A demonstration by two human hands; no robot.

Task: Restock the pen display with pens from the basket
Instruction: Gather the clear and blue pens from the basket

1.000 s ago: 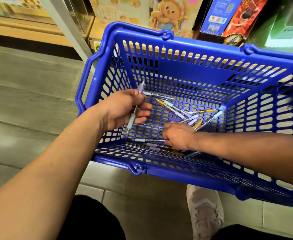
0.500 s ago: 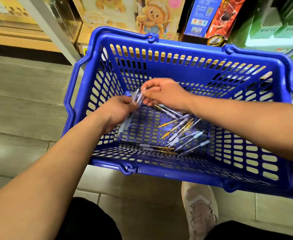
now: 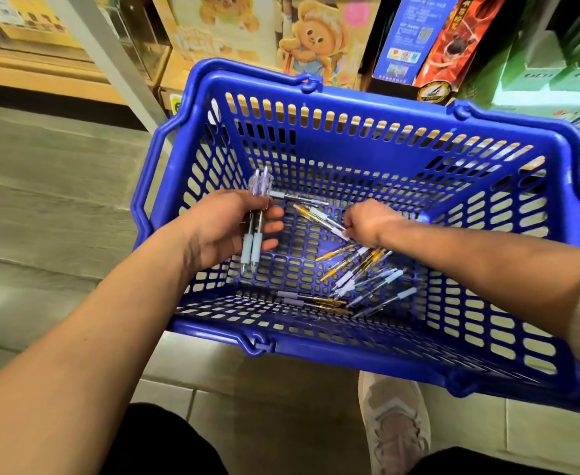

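Blue basket (image 3: 350, 354) is seen on the floor (image 3: 59, 186), many loose pens (image 3: 360, 269) left inside. By the curled fingers of the left hand (image 3: 220, 231) two pens (image 3: 256, 231) are clamped; another pen (image 3: 326, 219) is pinched by the right hand (image 3: 367, 222). No display is shown; restocking is judged barely begun.
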